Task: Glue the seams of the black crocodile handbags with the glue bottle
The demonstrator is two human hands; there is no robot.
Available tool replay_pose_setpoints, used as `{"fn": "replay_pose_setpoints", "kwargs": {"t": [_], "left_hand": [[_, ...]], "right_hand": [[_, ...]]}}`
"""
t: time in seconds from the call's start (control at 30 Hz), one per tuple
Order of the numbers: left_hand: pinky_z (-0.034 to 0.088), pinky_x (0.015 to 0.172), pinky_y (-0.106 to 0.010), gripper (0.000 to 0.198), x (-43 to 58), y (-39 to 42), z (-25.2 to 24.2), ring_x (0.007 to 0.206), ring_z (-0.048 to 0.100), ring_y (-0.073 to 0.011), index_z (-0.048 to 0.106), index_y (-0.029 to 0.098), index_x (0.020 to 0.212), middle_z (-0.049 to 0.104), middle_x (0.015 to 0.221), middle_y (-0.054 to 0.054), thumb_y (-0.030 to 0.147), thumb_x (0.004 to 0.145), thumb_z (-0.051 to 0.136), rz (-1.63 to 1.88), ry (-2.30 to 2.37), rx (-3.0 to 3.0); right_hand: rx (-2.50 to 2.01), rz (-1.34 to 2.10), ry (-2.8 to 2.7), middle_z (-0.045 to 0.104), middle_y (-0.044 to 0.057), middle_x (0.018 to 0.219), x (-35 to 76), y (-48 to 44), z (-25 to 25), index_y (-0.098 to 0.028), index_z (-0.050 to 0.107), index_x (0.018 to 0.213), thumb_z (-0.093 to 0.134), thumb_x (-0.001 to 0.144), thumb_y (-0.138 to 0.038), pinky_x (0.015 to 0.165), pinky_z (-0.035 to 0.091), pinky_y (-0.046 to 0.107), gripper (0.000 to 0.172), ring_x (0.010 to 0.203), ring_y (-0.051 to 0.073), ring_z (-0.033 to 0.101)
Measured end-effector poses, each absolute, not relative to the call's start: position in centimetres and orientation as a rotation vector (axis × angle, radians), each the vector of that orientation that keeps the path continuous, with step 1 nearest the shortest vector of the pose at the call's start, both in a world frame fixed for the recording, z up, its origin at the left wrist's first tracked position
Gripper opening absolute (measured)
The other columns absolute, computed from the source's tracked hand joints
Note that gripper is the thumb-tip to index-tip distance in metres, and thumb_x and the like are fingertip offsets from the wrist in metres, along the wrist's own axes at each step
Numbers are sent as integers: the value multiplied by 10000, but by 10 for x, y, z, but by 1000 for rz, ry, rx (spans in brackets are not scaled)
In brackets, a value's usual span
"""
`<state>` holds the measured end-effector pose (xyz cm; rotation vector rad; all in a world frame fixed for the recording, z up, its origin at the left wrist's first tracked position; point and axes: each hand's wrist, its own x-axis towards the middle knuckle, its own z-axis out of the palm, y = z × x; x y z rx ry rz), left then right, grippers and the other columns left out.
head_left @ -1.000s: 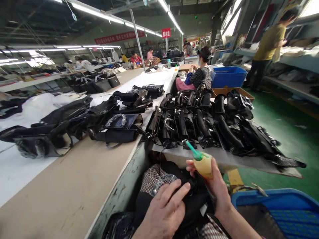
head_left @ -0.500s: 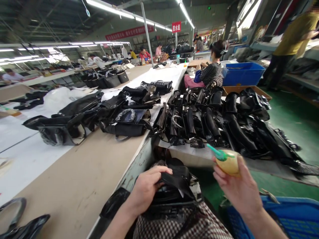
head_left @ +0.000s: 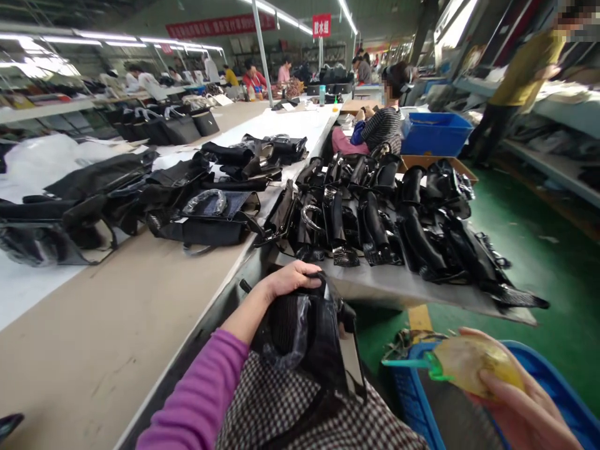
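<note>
On my checked lap stands a black handbag [head_left: 323,337], its handle wrapped in clear plastic and a pale lining edge showing on its right side. My left hand [head_left: 293,279] is closed over the bag's top edge, thumb and fingers gripping the black material. Off to the right, above a blue basket, my right hand [head_left: 520,394] is wrapped round a yellowish squeeze bottle [head_left: 478,365]. The bottle lies on its side in the hand, its thin green nozzle pointing left, away from the bag.
A blue basket [head_left: 417,400] stands on the green floor at lower right. Black handbags [head_left: 370,225] lie in rows on the bench ahead, with more [head_left: 210,219] on the long table at left. A seated person [head_left: 379,125] works farther off; another person [head_left: 520,75] stands at right.
The bag has been raised and turned so its handle side shows. My right hand with the squeeze bottle has moved down and right, and the nozzle has tipped to level. The view has shifted.
</note>
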<state>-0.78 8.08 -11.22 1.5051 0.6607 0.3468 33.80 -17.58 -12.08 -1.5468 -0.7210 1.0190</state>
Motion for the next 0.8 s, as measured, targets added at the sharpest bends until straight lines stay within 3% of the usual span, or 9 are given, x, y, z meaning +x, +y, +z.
{"fn": "replay_pose_setpoints", "kwargs": {"t": [0.13, 0.27, 0.5, 0.8], "left_hand": [[469, 765, -275, 392, 3, 97, -141, 764, 614, -170, 774, 104, 842, 693, 814, -36, 482, 745, 811, 337, 710, 1452], [478, 765, -272, 331, 27, 91, -160, 748, 625, -169, 802, 109, 827, 717, 790, -33, 410, 696, 845, 232, 681, 1424], [475, 689, -234, 242, 47, 82, -169, 693, 627, -146, 830, 122, 872, 741, 763, -16, 295, 703, 823, 107, 676, 1372], [504, 712, -243, 328, 46, 85, -172, 737, 672, -171, 826, 121, 923, 774, 836, -44, 359, 698, 848, 71, 678, 1334]], "right_hand": [[-1522, 1073, -690, 718, 91, 1141, 336, -178, -132, -286, 672, 1281, 794, 813, -476, 530, 587, 272, 519, 830, 299, 687], [-1585, 994, -920, 692, 86, 1058, 337, -163, -129, -265, 647, 1281, 805, 813, -473, 475, 556, 283, 536, 673, 246, 617], [-1636, 1036, -1055, 699, 64, 1076, 352, -146, -123, -277, 621, 1300, 788, 838, -504, 532, 568, 246, 542, 818, 270, 659], [-1642, 1102, -1046, 706, 46, 1096, 345, -151, -138, -271, 645, 1249, 826, 820, -471, 549, 555, 239, 507, 836, 253, 662]]}}
